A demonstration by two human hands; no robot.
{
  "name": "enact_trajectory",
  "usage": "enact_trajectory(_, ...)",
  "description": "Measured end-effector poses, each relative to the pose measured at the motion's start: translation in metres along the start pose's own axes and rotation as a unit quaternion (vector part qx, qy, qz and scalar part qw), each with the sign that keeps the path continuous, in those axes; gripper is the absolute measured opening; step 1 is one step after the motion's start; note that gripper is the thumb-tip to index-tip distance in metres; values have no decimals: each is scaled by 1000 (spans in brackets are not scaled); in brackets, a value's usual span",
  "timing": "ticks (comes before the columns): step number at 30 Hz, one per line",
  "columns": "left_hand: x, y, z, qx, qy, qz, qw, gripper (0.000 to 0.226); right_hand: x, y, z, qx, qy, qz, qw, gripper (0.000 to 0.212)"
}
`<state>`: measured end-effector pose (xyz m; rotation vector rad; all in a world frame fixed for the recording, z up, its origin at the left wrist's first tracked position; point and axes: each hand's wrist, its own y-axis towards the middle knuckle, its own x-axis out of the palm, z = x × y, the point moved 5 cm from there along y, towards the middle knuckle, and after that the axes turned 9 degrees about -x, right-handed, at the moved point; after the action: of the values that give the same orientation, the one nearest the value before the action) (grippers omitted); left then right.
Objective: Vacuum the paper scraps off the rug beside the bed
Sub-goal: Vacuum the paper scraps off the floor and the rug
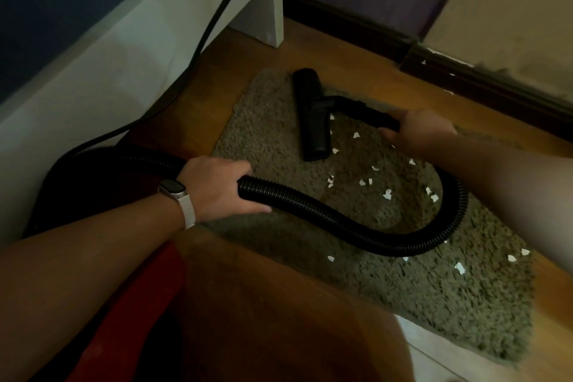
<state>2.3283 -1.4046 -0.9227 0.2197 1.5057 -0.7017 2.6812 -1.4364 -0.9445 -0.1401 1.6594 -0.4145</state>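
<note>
— Can we read any lettering, label or number anywhere?
— No, we find none legible; the watch (171, 188) face at left centre shows us only a dark screen.

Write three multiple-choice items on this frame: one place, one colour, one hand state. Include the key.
1. Where does the floor nozzle rest?
A) on the rug
B) on bare wood floor
C) on the bed

2. What colour is the hose?
A) red
B) white
C) black

3. What is the left hand doing?
A) lying flat on the rug
B) gripping the hose
C) pinching a paper scrap

Key: 1 A, the nozzle lies on the pile at the rug's far end; 2 C, the ribbed hose is black all along; 3 B, its fingers curl round the hose.
</note>
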Motion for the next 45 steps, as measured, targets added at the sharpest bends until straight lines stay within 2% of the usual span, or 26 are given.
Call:
enact_trajectory(8,1,5,1,5,11,14,1000,57,1,-10,-2,-33,-32,-6,999,40)
enact_trajectory(13,4,5,2,18,8,19,1000,65,9,-26,22,16,39,-34,999,38)
enact_trajectory(18,7,10,4,24,13,27,999,56,13,-52,68,73,69,-19,995,37)
enact_trajectory(25,5,14,19,68,-7,95,993,77,11,-64,60,40,61,-8,997,38)
enact_trajectory(31,4,11,26,95,-8,99,991,66,9,-65,40,-12,11,-43,999,38)
enact_trajectory(35,0,14,36,104,1,100,990,74,14,-76,62,22,31,-55,998,39)
enact_trajectory(40,4,18,48,109,16,63,992,92,16,-97,100,70,77,-51,993,36)
enact_trajectory(42,4,17,51,107,17,50,993,87,19,-101,102,74,85,-52,992,37)
enact_trajectory(45,2,18,58,83,13,24,996,64,18,-96,86,49,86,-58,993,39)
